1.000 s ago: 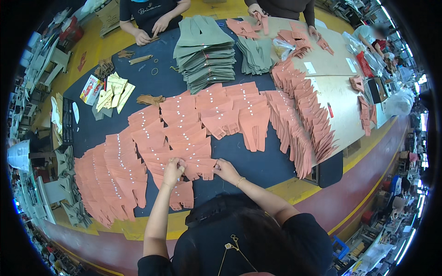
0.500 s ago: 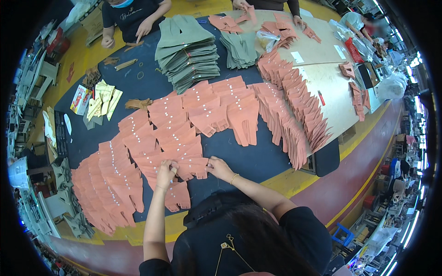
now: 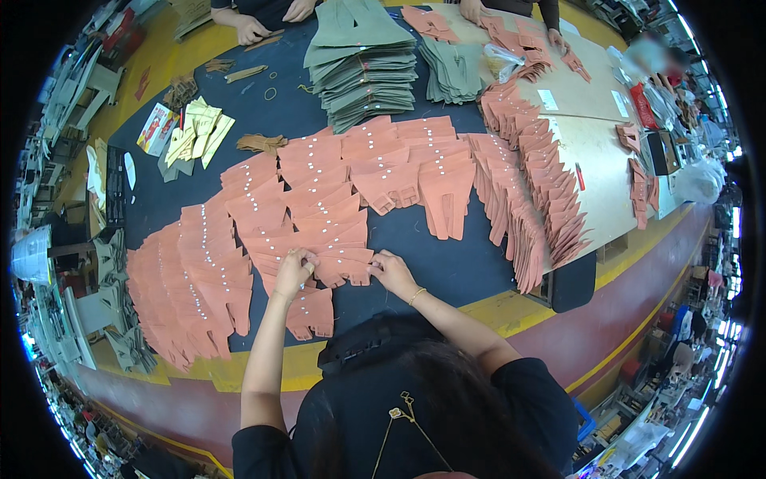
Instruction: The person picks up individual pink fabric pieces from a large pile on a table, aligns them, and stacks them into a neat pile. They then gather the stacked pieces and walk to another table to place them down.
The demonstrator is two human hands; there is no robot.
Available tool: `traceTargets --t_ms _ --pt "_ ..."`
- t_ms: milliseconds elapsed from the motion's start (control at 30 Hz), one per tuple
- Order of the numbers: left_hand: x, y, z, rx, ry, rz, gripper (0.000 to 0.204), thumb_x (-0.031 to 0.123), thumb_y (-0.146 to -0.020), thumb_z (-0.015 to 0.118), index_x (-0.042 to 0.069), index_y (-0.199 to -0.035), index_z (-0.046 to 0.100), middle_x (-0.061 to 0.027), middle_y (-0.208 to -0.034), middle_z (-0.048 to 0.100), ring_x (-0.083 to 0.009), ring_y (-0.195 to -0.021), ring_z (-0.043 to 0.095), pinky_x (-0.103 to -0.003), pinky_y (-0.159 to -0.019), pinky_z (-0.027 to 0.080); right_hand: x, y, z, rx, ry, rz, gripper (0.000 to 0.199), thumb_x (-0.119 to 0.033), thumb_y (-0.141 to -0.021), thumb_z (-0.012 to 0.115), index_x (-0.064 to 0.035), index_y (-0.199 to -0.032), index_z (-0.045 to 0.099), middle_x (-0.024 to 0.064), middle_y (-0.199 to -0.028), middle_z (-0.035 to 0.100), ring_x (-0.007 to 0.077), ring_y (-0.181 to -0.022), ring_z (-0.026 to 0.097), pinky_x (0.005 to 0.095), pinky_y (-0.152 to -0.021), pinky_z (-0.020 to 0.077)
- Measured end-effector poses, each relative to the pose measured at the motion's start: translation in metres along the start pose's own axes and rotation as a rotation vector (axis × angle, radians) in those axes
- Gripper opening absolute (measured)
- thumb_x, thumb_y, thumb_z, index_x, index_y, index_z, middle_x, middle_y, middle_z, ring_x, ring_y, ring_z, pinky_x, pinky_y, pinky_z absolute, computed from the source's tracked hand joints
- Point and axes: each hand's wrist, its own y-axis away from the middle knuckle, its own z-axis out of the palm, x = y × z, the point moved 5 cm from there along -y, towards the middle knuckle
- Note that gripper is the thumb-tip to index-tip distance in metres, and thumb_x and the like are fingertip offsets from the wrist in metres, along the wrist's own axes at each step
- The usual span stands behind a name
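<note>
Between my hands a coral-pink cut fabric piece (image 3: 345,267) with notched tabs lies on top of overlapping rows of similar pieces. My left hand (image 3: 295,271) is closed in a pinch at its left side, near a small white sticker. The fingertips of my right hand (image 3: 393,276) pinch its right edge. Just below my left hand, another coral piece (image 3: 310,313) shows its tabbed end. More coral pieces (image 3: 199,263), dotted with lines of white stickers, fan out to the left.
A tall stack of grey-green pieces (image 3: 363,76) stands at the back, beside a smaller one (image 3: 451,70). Coral piles (image 3: 511,199) line the right side. Yellow pieces (image 3: 199,132) lie at left on the dark table (image 3: 407,255). Two people's hands (image 3: 254,30) are across the table.
The whole view has shifted, so the table contents sit a little higher and to the right. Both my hands stay at the same coral piece. The co-worker's hands at the back left have moved.
</note>
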Motion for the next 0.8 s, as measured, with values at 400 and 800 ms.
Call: traceTargets --t_ms 400,800 --pt "-0.0019 -0.0013 0.0007 -0.026 0.043 -0.003 0.017 0.011 -0.079 0.07 -0.003 -0.087 0.066 -0.0177 -0.085 0.064 -0.0308 -0.084 0.061 -0.039 -0.077 0.048 0.0037 -0.0029 0.0015 0.007 0.025 -0.041 0.014 -0.014 -0.082 0.068 -0.0006 -0.087 0.065 0.0138 -0.082 0.058 0.0337 -0.078 0.061 0.0422 -0.071 0.0485" --pt "0.0059 -0.0003 -0.0012 -0.001 -0.063 0.044 0.018 0.014 -0.078 0.07 -0.001 -0.088 0.068 -0.016 -0.084 0.064 -0.029 -0.079 0.063 -0.039 -0.074 0.05 0.0011 -0.0054 -0.0003 -0.003 0.015 -0.067 0.016 -0.013 -0.082 0.067 0.001 -0.083 0.06 0.0148 -0.082 0.056 0.0351 -0.078 0.059 0.0421 -0.071 0.0485"
